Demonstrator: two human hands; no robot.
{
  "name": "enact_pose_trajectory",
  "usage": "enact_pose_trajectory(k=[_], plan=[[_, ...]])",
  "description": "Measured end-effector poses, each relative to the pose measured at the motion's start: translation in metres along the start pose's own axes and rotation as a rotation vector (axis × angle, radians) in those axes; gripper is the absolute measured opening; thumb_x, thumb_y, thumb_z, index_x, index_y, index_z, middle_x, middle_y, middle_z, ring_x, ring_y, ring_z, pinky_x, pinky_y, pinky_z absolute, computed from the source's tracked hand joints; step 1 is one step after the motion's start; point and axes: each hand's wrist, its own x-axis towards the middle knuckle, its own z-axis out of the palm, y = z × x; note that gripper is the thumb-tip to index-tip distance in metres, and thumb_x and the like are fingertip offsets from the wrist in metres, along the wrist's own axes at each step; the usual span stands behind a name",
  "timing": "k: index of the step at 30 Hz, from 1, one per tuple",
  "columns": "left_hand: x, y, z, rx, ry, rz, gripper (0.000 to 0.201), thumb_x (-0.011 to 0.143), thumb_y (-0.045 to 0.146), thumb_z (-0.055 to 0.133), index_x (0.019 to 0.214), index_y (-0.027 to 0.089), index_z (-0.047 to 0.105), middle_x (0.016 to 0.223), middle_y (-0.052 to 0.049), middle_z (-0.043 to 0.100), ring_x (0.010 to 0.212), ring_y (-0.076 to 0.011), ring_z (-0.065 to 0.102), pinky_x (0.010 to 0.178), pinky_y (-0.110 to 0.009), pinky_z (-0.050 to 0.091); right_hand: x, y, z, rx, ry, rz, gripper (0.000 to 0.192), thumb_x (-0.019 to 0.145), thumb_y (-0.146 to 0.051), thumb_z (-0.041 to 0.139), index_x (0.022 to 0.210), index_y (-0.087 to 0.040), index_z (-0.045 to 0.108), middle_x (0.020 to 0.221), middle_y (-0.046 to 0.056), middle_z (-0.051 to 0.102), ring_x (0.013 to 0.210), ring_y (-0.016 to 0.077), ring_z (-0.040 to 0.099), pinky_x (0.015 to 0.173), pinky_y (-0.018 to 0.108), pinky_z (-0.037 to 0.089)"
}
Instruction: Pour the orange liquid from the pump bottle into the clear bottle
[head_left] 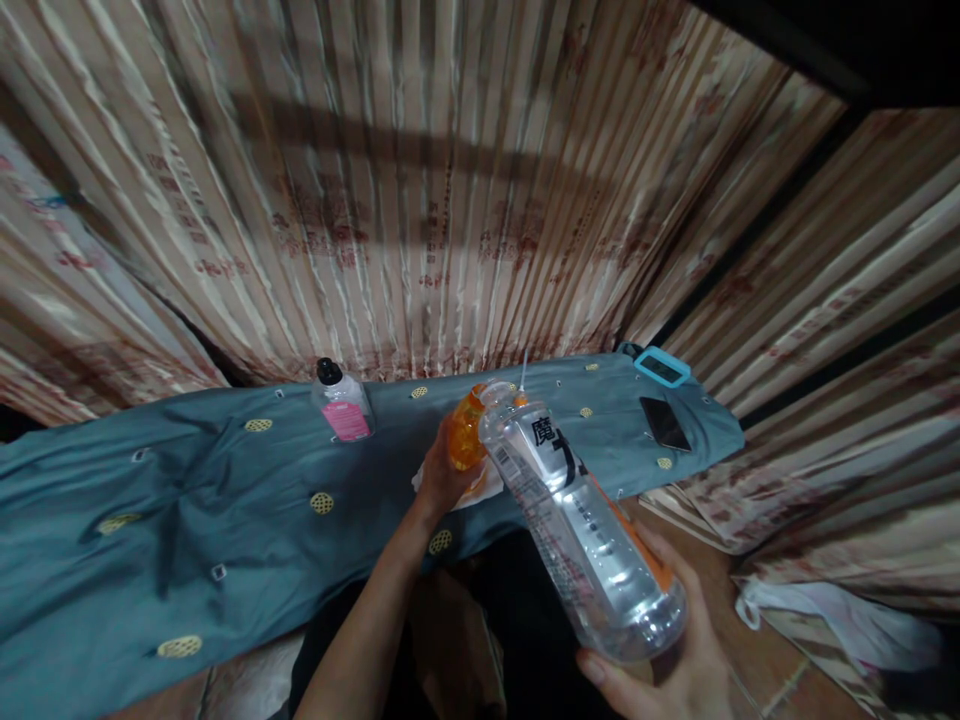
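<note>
My left hand (pixel 444 470) is closed round a small orange see-through bottle (pixel 468 432). My right hand (pixel 679 640) grips a large clear plastic bottle (pixel 592 545) near its base; it has black characters and an orange patch on its label. The large bottle tilts down to the left, its neck at the top of the orange bottle; whether the two touch I cannot tell. Behind the neck shows a thin pale tube (pixel 524 370) with an orange part at its foot. A white tissue (pixel 491 485) with orange marks lies under the orange bottle.
A bottle with a pink label and black cap (pixel 345 405) stands on the blue-green cloth (pixel 247 520) to the left. At the right lie a dark phone (pixel 664 424) and a light-blue framed device (pixel 662 367). Curtains (pixel 405 200) hang behind; a white plastic bag (pixel 840 615) lies at lower right.
</note>
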Motion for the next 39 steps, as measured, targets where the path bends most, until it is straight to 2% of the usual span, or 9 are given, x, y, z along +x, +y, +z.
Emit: enact_pose_trajectory(k=[3,7,13,18,26,33,39], plan=[[0.0005,0.001,-0.0001,0.012,0.007,0.019,0.075,0.069,0.022,0.075,0.136,0.019,0.042,0.128,-0.011,0.065,0.11,-0.025,0.068,0.097,-0.039,0.057,0.0001,-0.0023,0.0001,-0.057,0.016,0.026,0.091,0.056,-0.059,0.082,0.134,-0.025,0.049,0.131,0.01,0.063,0.122,0.0378,0.061,0.103,0.048,0.044],[0.0006,0.0013,-0.0001,0.039,0.023,0.066,0.073,0.069,0.021,0.075,0.135,0.02,0.044,0.125,-0.009,0.067,0.107,-0.0234,0.069,0.095,-0.038,0.058,0.0001,-0.0027,0.0004,-0.032,0.017,0.044,0.094,0.055,-0.061,0.082,0.134,-0.025,0.047,0.136,0.013,0.059,0.126,0.042,0.056,0.106,0.054,0.04],[-0.0003,-0.0005,0.0002,0.036,0.023,0.059,0.074,0.069,0.022,0.076,0.136,0.021,0.044,0.122,-0.008,0.069,0.102,-0.0224,0.071,0.089,-0.036,0.059,-0.0002,-0.0004,-0.0002,-0.083,0.016,-0.024,0.091,0.06,-0.065,0.079,0.134,-0.024,0.048,0.131,0.011,0.062,0.116,0.036,0.064,0.098,0.045,0.047],[0.0,-0.001,0.0004,0.075,0.03,0.069,0.074,0.07,0.023,0.076,0.136,0.02,0.043,0.124,-0.009,0.067,0.105,-0.0229,0.07,0.091,-0.035,0.059,0.0002,0.002,-0.0001,-0.127,0.034,-0.065,0.09,0.06,-0.065,0.078,0.133,-0.023,0.049,0.139,0.013,0.056,0.124,0.0377,0.058,0.1,0.044,0.045],[0.0007,-0.0025,0.0014,0.073,0.036,0.095,0.075,0.07,0.024,0.076,0.137,0.019,0.041,0.123,-0.01,0.068,0.103,-0.0238,0.071,0.09,-0.037,0.06,-0.0008,-0.001,0.0009,-0.048,0.026,-0.003,0.096,0.057,-0.062,0.082,0.137,-0.023,0.046,0.14,0.014,0.055,0.122,0.0365,0.06,0.101,0.043,0.044],[0.001,-0.0048,0.0018,0.045,0.024,0.103,0.073,0.07,0.02,0.074,0.135,0.019,0.042,0.123,-0.009,0.067,0.104,-0.0226,0.07,0.092,-0.037,0.06,0.0005,-0.001,0.0006,-0.007,0.009,-0.009,0.091,0.059,-0.057,0.083,0.136,-0.023,0.047,0.127,0.01,0.065,0.111,0.0314,0.066,0.095,0.039,0.048],[0.0007,-0.0046,0.0007,0.047,0.016,0.074,0.076,0.07,0.023,0.076,0.137,0.02,0.04,0.127,-0.01,0.065,0.108,-0.0241,0.069,0.094,-0.038,0.058,-0.0002,-0.0047,0.0003,-0.035,0.02,-0.004,0.091,0.058,-0.059,0.082,0.135,-0.024,0.048,0.131,0.011,0.062,0.117,0.0349,0.064,0.099,0.044,0.046]])
